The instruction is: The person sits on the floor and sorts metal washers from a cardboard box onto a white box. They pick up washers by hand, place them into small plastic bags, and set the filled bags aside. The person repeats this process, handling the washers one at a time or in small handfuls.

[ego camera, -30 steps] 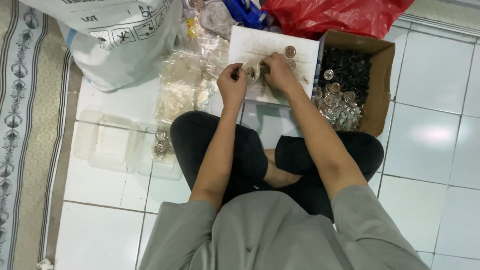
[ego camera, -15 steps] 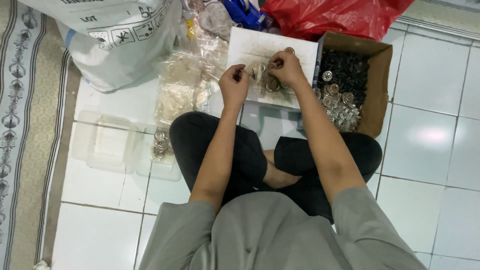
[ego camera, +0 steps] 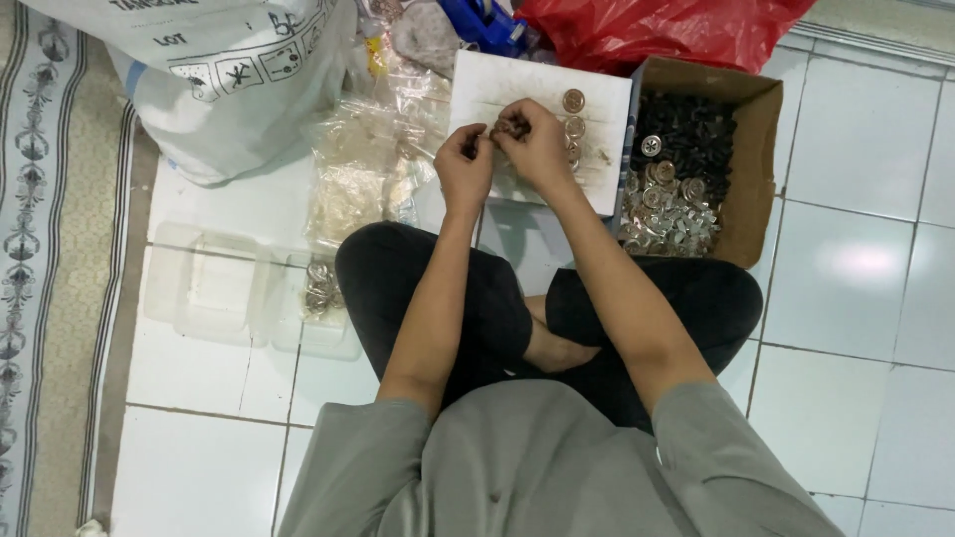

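Note:
I sit cross-legged on a tiled floor. My left hand (ego camera: 465,159) and my right hand (ego camera: 535,142) meet over a white board (ego camera: 477,85), fingers pinched together on a small dark round part (ego camera: 503,127) held between them. A few round metal parts (ego camera: 574,125) lie in a column on the board just right of my right hand. To the right, an open cardboard box (ego camera: 753,149) holds several dark and silvery round parts (ego camera: 674,189).
A clear plastic tray (ego camera: 204,288) with a few metal parts (ego camera: 319,288) sits at the left by my knee. Clear plastic bags (ego camera: 363,169), a big white sack (ego camera: 229,70) and a red bag (ego camera: 657,30) crowd the far side. A patterned rug (ego camera: 50,249) borders the left.
Both hands stayed over the board. The right hand shifted left from the column of parts to meet the left hand, and the fingers closed together on the small part.

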